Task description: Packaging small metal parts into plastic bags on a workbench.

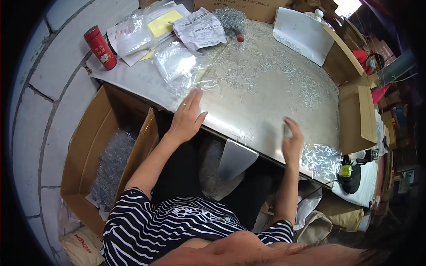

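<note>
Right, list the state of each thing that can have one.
Left hand: open.
Right hand: open, slightly curled.
Thin silvery metal pieces: scattered loose.
Clear plastic bag by left hand: crumpled.
White printed paper: creased.
Red cylindrical bottle: standing upright.
Brown cardboard box, left: open, partly filled.

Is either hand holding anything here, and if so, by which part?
Nothing appears held: the left hand is open, and no item shows in the right hand.

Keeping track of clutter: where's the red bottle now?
In the head view, the red bottle is upper left on the table, beyond the left hand and left of the yellow sheet.
</note>
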`<state>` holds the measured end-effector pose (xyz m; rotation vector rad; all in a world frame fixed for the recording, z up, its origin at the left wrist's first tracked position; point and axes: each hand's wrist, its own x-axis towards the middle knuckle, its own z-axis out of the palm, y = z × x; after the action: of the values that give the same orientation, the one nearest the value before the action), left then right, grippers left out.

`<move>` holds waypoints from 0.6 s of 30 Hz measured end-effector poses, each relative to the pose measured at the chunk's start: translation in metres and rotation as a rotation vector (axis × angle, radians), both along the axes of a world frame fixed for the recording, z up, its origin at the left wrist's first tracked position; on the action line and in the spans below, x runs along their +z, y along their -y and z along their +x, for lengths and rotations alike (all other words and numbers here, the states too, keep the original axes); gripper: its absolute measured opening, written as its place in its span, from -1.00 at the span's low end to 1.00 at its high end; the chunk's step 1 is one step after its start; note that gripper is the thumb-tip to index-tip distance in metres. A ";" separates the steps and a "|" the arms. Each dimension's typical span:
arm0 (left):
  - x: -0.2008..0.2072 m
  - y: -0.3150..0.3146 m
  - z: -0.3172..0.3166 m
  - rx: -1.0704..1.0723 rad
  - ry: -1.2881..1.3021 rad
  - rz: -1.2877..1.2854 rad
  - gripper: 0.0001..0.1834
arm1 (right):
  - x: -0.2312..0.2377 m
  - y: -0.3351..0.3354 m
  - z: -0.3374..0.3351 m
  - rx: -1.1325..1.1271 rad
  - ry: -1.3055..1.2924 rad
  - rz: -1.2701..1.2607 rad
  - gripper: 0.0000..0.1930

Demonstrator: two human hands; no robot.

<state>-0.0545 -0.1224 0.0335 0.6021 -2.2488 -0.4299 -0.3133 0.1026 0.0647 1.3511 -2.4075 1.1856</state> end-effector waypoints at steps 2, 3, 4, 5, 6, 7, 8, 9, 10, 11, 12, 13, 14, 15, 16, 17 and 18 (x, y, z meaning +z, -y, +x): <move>-0.020 0.010 -0.010 0.065 0.158 -0.077 -0.47 | -0.003 0.061 0.000 0.177 0.082 0.041 -0.70; -0.026 0.014 -0.018 0.113 0.310 -0.153 -0.44 | -0.013 0.088 -0.010 0.222 0.057 0.031 -0.71; -0.019 0.009 -0.025 0.026 0.335 -0.109 -0.47 | -0.021 0.117 -0.022 0.193 0.085 0.042 -0.73; -0.022 0.000 -0.025 0.044 0.321 -0.155 -0.51 | -0.023 0.151 -0.028 0.170 0.114 0.069 -0.71; -0.024 -0.006 -0.027 0.005 0.306 -0.133 -0.53 | -0.025 0.180 -0.035 0.139 0.143 0.096 -0.69; -0.025 -0.010 -0.030 -0.038 0.289 -0.111 -0.54 | -0.038 0.209 -0.047 0.136 0.087 0.061 -0.64; -0.023 -0.012 -0.032 -0.051 0.297 -0.112 -0.54 | -0.051 0.225 -0.054 0.130 0.030 0.025 -0.58; -0.022 -0.013 -0.033 -0.053 0.293 -0.089 -0.53 | -0.054 0.232 -0.045 0.127 0.037 0.026 -0.58; -0.022 -0.012 -0.032 -0.055 0.289 -0.069 -0.52 | -0.054 0.240 -0.033 0.118 -0.112 0.281 -0.53; -0.024 -0.012 -0.031 -0.059 0.295 -0.069 -0.52 | -0.054 0.243 -0.027 0.107 -0.262 0.536 -0.47; -0.027 -0.013 -0.027 -0.042 0.292 -0.093 -0.50 | -0.058 0.241 -0.025 0.139 -0.219 0.558 -0.44; -0.030 -0.014 -0.023 -0.026 0.287 -0.116 -0.47 | -0.063 0.232 -0.025 0.140 -0.215 0.564 -0.44; -0.032 -0.015 -0.018 -0.029 0.289 -0.109 -0.47 | -0.067 0.217 -0.026 0.180 -0.243 0.542 -0.43; -0.033 -0.018 -0.012 -0.034 0.294 -0.132 -0.45 | -0.069 0.200 -0.026 0.224 -0.276 0.521 -0.41; -0.033 -0.019 -0.005 -0.040 0.299 -0.155 -0.42 | -0.068 0.181 -0.022 0.227 -0.277 0.529 -0.41; -0.039 -0.018 0.001 -0.040 0.297 -0.147 -0.42 | -0.067 0.161 -0.017 0.251 -0.240 0.489 -0.39; -0.049 -0.014 0.004 -0.130 0.177 -0.123 -0.41 | -0.062 0.140 -0.015 0.269 -0.207 0.450 -0.38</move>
<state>-0.0504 -0.1088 -0.0157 0.4468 -2.4725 -0.3091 -0.3280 -0.0378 0.0023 1.8663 -2.4851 0.5175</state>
